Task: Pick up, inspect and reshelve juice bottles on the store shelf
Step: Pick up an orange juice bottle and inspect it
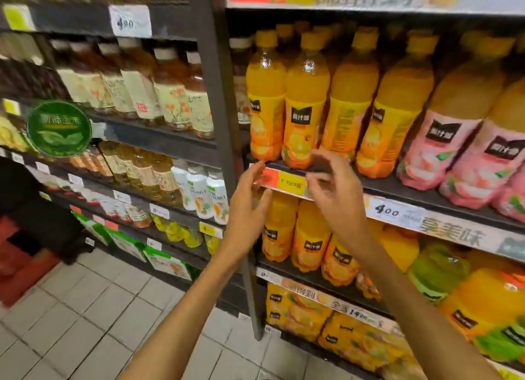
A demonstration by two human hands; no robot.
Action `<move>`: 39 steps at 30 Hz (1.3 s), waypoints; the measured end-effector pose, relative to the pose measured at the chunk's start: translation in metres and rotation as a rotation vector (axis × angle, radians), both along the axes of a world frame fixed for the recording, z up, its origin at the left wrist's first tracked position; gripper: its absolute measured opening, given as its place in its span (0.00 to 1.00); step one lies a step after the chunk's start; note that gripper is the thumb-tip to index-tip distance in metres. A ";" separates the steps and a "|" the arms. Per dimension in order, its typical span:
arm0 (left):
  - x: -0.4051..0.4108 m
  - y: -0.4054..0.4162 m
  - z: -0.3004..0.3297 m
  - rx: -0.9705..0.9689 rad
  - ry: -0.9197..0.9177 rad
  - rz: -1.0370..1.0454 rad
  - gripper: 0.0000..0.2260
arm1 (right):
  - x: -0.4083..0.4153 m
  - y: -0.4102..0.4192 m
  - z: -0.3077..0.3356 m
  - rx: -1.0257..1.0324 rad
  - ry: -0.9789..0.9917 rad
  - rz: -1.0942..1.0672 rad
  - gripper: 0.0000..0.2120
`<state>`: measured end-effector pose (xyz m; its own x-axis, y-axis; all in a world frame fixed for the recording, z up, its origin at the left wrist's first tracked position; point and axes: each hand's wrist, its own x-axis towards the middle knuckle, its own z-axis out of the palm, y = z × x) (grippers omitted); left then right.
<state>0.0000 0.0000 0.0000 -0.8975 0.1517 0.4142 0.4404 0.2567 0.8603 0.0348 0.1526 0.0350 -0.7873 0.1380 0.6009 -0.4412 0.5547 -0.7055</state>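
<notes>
Both hands' fingers [321,164] spread, empty, before orange juice bottles [305,107]; tag [386,210] reads 4.00.

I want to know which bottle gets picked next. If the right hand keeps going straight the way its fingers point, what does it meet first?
Probably the second orange juice bottle from the post: the right hand points up at its base, though depth is unclear.

The right hand [332,189] is motion-blurred — its fingers cover part of the price tag [284,182] — and behind the fingertips the rear orange juice bottles [287,33] stay hidden.
</notes>
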 end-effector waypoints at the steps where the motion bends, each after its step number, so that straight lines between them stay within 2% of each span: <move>1: -0.008 0.006 0.010 0.001 0.056 0.016 0.23 | -0.013 -0.006 0.015 0.013 0.091 0.006 0.17; 3: -0.021 0.018 0.028 -0.015 0.102 0.058 0.27 | -0.030 -0.021 0.048 0.095 0.192 -0.007 0.19; 8: -0.052 0.037 0.033 -0.022 0.003 0.127 0.32 | -0.071 -0.047 0.099 0.267 0.269 -0.087 0.20; 11: -0.060 0.042 0.029 0.001 -0.063 0.163 0.33 | -0.090 -0.054 0.115 0.297 0.220 -0.132 0.20; 14: -0.060 0.044 0.028 -0.009 -0.035 0.185 0.32 | -0.106 -0.058 0.121 0.332 0.116 -0.229 0.15; 17: -0.051 0.047 0.025 -0.042 -0.001 0.206 0.32 | -0.115 -0.064 0.123 0.351 0.092 -0.276 0.15; 21: -0.030 0.053 0.017 -0.077 0.048 0.243 0.33 | -0.115 -0.066 0.121 0.246 0.140 -0.300 0.16; 24: -0.015 0.055 0.010 -0.062 0.086 0.250 0.33 | -0.109 -0.068 0.121 0.164 0.209 -0.211 0.14; 27: -0.008 0.049 0.008 0.005 0.083 0.214 0.32 | -0.103 -0.072 0.119 0.117 0.198 -0.108 0.14; 32: -0.007 0.035 0.010 0.070 0.042 0.188 0.31 | -0.092 -0.068 0.115 0.029 0.259 -0.034 0.14; 36: -0.007 0.022 0.010 0.117 0.090 0.216 0.30 | -0.079 -0.062 0.113 -0.064 0.285 0.037 0.14; 39: -0.003 0.013 0.012 0.132 0.100 0.182 0.34 | -0.070 -0.057 0.118 -0.173 0.253 0.125 0.13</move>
<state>-0.0031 0.0132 0.0115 -0.8586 -0.0699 0.5079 0.4819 0.2279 0.8461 -0.0354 0.0959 0.1531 -0.6331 0.1668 0.7559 -0.6719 0.3666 -0.6436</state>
